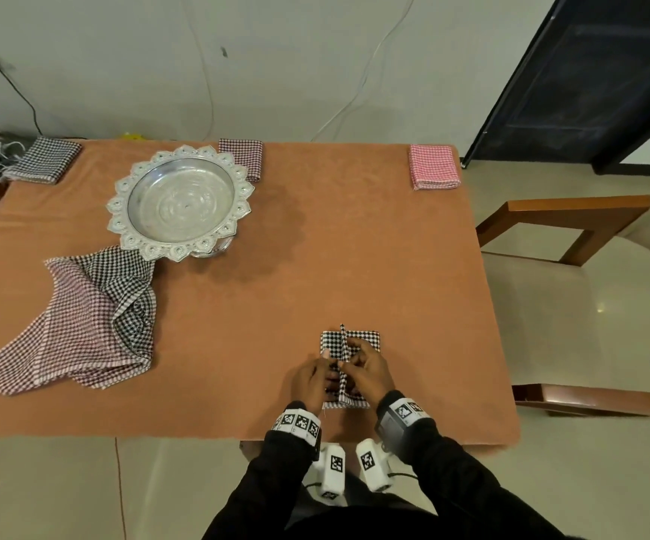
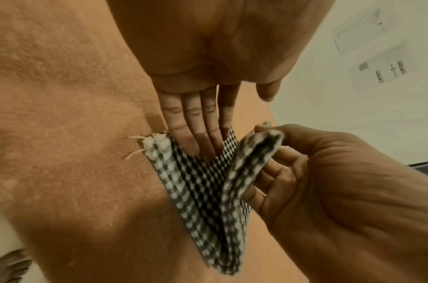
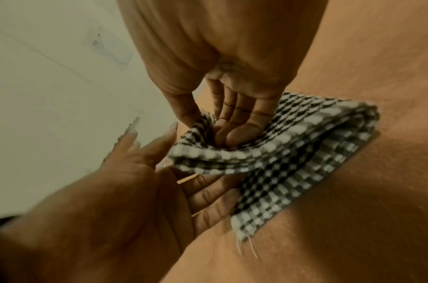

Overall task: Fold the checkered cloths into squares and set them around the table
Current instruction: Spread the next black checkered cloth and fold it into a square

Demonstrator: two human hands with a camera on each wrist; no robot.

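A black-and-white checkered cloth (image 1: 362, 339) lies partly folded near the table's front edge, right of the middle. My left hand (image 1: 315, 378) presses straight fingers (image 2: 196, 141) flat on its left half. My right hand (image 1: 360, 362) pinches the right half between thumb and fingers (image 3: 208, 128) and holds that flap (image 2: 251, 159) raised on edge over the middle. Three folded cloths sit along the far edge: black-and-white (image 1: 44, 159), maroon (image 1: 243, 157) and pink (image 1: 434, 167). A heap of unfolded checkered cloths (image 1: 81, 321) lies at the left.
An ornate silver tray (image 1: 120, 206) stands at the back left, touching the heap. The table (image 1: 276, 305) wears an orange cover. A wooden chair (image 1: 572, 228) with a cream seat stands at the right side. Cables hang on the wall behind.
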